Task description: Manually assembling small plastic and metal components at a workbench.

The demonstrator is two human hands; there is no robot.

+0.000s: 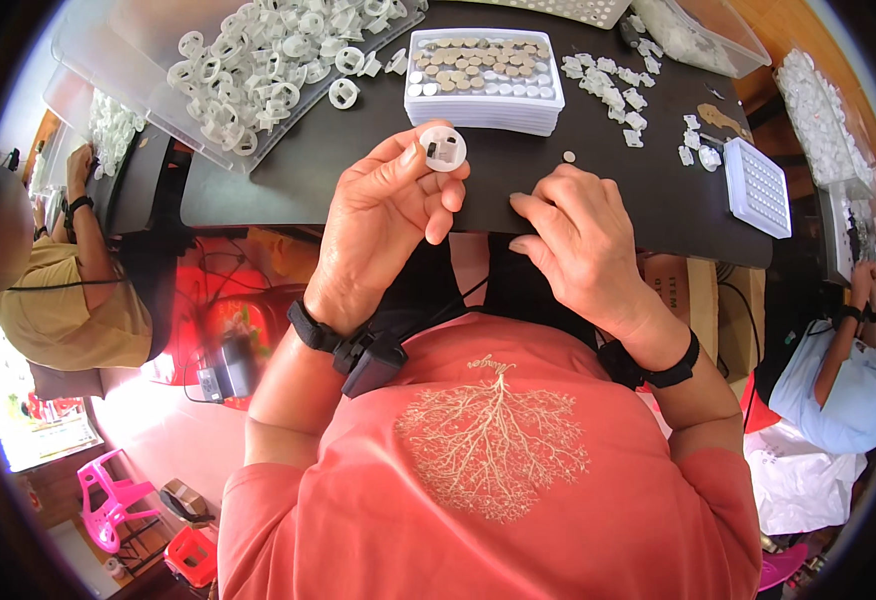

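Observation:
Between the thumb and fingers of my left hand [383,195] is a round white plastic housing [443,149]. Its face is turned up, showing small dark parts set inside. My right hand [583,235] hovers by the table's front edge with its fingers bent and thumb apart, and I see nothing in it. A small round disc [569,157] lies on the dark table just beyond my right knuckles. Past my left hand stands a stack of white trays [486,112], the top one filled with rows of tan and silvery discs.
A clear bin [173,135] heaped with translucent plastic pieces [258,60] takes up the back left. Loose white pieces [613,95] are scattered at the back right, near a white tray of small holes [758,187]. Co-workers sit at left [78,290] and right [838,385].

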